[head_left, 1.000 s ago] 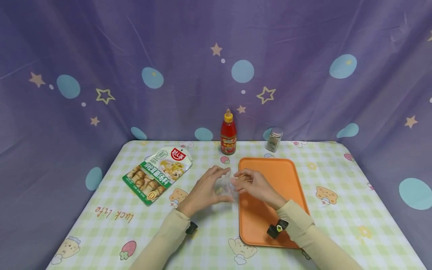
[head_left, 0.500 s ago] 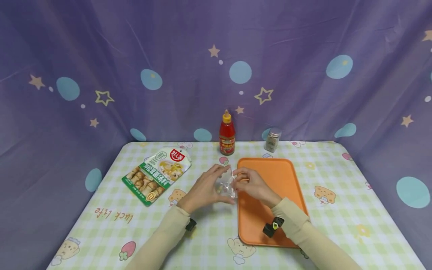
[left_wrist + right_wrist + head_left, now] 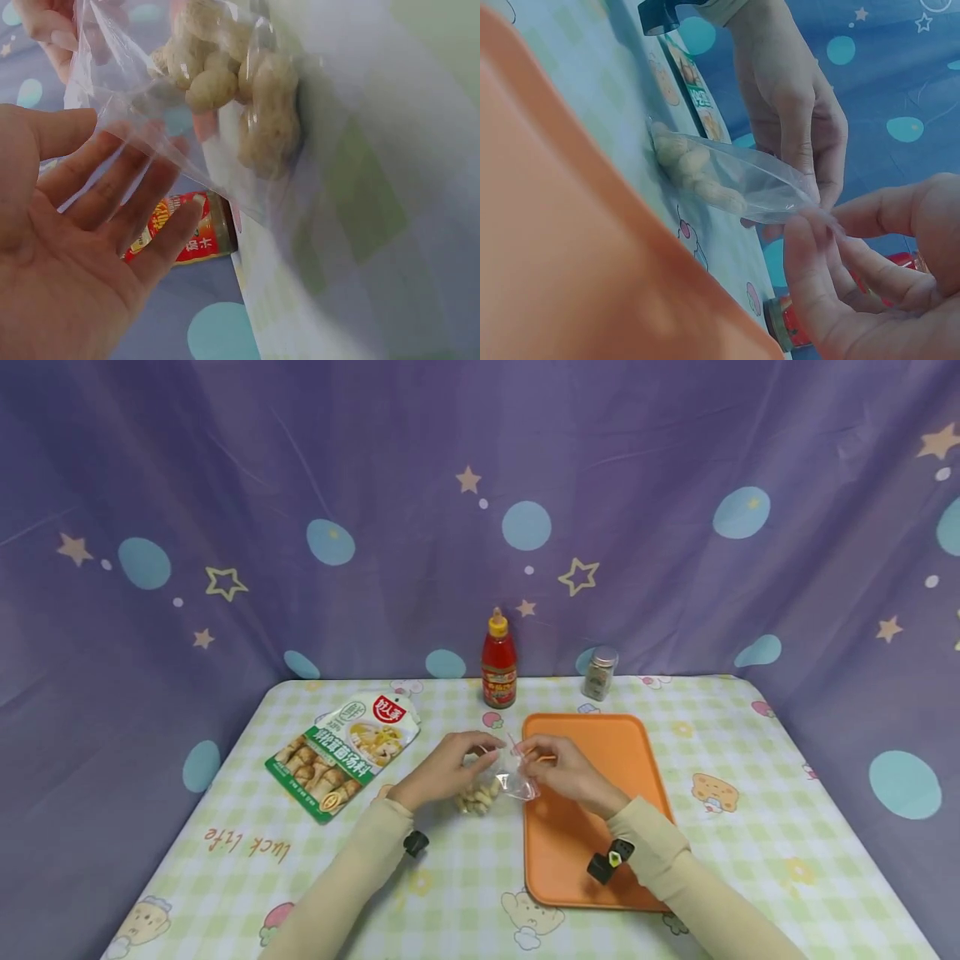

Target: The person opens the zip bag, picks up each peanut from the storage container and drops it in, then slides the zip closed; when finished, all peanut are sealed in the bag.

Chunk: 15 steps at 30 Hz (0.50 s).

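Observation:
A clear plastic bag (image 3: 517, 783) is held between both hands, just left of an orange tray. Whole peanuts (image 3: 477, 798) in their shells fill its lower end, close over the tablecloth; the left wrist view shows these peanuts (image 3: 270, 124) near at hand. My left hand (image 3: 448, 770) pinches the bag's upper edge from the left, thumb against fingers, as the right wrist view shows. From the other side, the fingertips of my right hand (image 3: 564, 770) pinch the same edge. In the right wrist view the bag (image 3: 769, 176) slants, its mouth end at the fingers.
The orange tray (image 3: 592, 872) lies beneath the right forearm. A red sauce bottle (image 3: 499, 664) and a small spice jar (image 3: 600, 674) stand at the table's back edge. On the left lies a green-and-white seasoning packet (image 3: 345, 756). A purple curtain (image 3: 390, 468) hangs behind.
My left hand has gone from spreading around the bag to pinching its upper edge. The peanuts now show below that hand. My right hand stays at the bag's edge.

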Each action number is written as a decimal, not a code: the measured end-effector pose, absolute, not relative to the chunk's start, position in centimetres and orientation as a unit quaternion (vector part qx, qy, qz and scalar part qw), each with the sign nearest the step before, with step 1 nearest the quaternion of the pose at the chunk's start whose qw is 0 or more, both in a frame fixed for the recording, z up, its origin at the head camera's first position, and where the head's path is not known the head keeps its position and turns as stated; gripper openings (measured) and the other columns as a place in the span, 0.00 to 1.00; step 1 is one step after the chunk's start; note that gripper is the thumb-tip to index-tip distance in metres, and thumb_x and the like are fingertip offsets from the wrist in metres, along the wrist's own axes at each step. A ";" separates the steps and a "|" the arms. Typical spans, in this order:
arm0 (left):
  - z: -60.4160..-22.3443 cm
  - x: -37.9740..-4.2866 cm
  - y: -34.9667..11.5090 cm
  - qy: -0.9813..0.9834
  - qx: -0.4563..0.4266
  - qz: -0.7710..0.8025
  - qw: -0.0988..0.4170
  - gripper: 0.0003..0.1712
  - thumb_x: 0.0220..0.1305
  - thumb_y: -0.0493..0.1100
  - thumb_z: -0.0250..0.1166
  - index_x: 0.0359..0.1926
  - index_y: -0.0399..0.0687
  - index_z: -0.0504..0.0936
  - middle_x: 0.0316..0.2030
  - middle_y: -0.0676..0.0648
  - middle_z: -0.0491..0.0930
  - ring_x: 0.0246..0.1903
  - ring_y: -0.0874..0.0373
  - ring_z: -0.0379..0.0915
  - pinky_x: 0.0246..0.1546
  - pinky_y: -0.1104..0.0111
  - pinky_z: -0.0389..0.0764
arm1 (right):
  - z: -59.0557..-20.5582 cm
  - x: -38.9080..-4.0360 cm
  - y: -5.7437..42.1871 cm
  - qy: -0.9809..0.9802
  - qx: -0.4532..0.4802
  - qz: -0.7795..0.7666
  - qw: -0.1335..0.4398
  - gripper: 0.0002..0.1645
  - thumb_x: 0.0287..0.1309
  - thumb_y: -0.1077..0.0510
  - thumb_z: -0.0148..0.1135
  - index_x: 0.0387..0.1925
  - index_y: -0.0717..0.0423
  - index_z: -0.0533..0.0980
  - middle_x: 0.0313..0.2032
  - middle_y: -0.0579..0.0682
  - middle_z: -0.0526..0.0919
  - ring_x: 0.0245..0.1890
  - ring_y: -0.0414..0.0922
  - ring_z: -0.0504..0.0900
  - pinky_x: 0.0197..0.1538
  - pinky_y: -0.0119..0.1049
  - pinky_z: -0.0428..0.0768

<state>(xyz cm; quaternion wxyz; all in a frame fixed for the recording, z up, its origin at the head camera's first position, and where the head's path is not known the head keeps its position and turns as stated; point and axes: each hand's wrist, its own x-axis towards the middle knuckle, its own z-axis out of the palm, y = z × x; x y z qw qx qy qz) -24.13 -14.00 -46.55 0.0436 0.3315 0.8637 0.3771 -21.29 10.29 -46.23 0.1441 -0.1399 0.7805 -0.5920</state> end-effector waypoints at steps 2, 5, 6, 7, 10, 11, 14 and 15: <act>-46.6 -24.2 -14.0 0.860 0.335 0.381 0.046 0.14 0.79 0.42 0.59 0.51 0.38 0.86 0.49 0.41 0.89 0.50 0.50 0.85 0.61 0.54 0.83 | -46.2 -21.4 10.3 0.776 -0.138 -0.597 0.150 0.18 0.67 0.68 0.58 0.57 0.67 0.78 0.43 0.60 0.84 0.38 0.43 0.82 0.42 0.37 0.82; -46.6 -24.2 -14.0 0.862 0.330 0.382 0.041 0.13 0.80 0.42 0.57 0.44 0.39 0.85 0.41 0.42 0.89 0.44 0.52 0.86 0.54 0.60 0.85 | -46.3 -21.6 10.4 0.777 -0.141 -0.595 0.150 0.18 0.68 0.68 0.57 0.57 0.67 0.79 0.42 0.59 0.84 0.35 0.42 0.81 0.38 0.35 0.81; -46.6 -24.2 -14.0 0.864 0.328 0.380 0.037 0.14 0.80 0.42 0.56 0.43 0.39 0.85 0.38 0.42 0.89 0.41 0.53 0.86 0.51 0.63 0.85 | -46.3 -21.7 10.4 0.780 -0.143 -0.591 0.149 0.18 0.68 0.68 0.57 0.57 0.66 0.79 0.41 0.59 0.84 0.34 0.42 0.81 0.38 0.34 0.80; -46.6 -24.1 -14.1 0.866 0.325 0.378 0.035 0.14 0.81 0.42 0.56 0.42 0.39 0.84 0.37 0.42 0.88 0.38 0.54 0.85 0.46 0.66 0.84 | -46.3 -21.7 10.5 0.782 -0.145 -0.588 0.149 0.18 0.68 0.68 0.57 0.57 0.65 0.79 0.41 0.59 0.84 0.34 0.42 0.81 0.37 0.34 0.80; -46.6 -23.8 -14.1 0.871 0.320 0.371 0.027 0.13 0.81 0.41 0.54 0.41 0.40 0.82 0.32 0.43 0.86 0.29 0.60 0.77 0.35 0.71 0.77 | -46.4 -22.1 10.7 0.796 -0.156 -0.568 0.140 0.18 0.69 0.67 0.57 0.57 0.64 0.80 0.44 0.59 0.85 0.36 0.41 0.81 0.39 0.33 0.79; -46.6 -23.6 -14.1 0.873 0.319 0.368 0.024 0.13 0.81 0.41 0.54 0.41 0.40 0.81 0.31 0.43 0.85 0.27 0.62 0.74 0.33 0.72 0.75 | -46.4 -22.2 10.7 0.800 -0.158 -0.563 0.137 0.17 0.70 0.66 0.57 0.57 0.64 0.81 0.45 0.60 0.85 0.36 0.42 0.81 0.39 0.33 0.79; -46.5 -23.2 -14.2 0.877 0.315 0.363 0.022 0.12 0.82 0.41 0.53 0.41 0.41 0.79 0.29 0.42 0.82 0.25 0.66 0.69 0.30 0.73 0.72 | -46.4 -22.5 10.8 0.810 -0.170 -0.546 0.130 0.16 0.72 0.64 0.58 0.57 0.63 0.81 0.47 0.60 0.86 0.37 0.43 0.81 0.41 0.33 0.80; -46.5 -23.1 -14.3 0.878 0.314 0.361 0.023 0.12 0.82 0.41 0.52 0.41 0.41 0.79 0.28 0.43 0.82 0.24 0.67 0.69 0.29 0.73 0.72 | -46.4 -22.6 10.8 0.814 -0.173 -0.540 0.127 0.16 0.72 0.64 0.58 0.56 0.63 0.82 0.46 0.60 0.86 0.37 0.43 0.81 0.41 0.33 0.80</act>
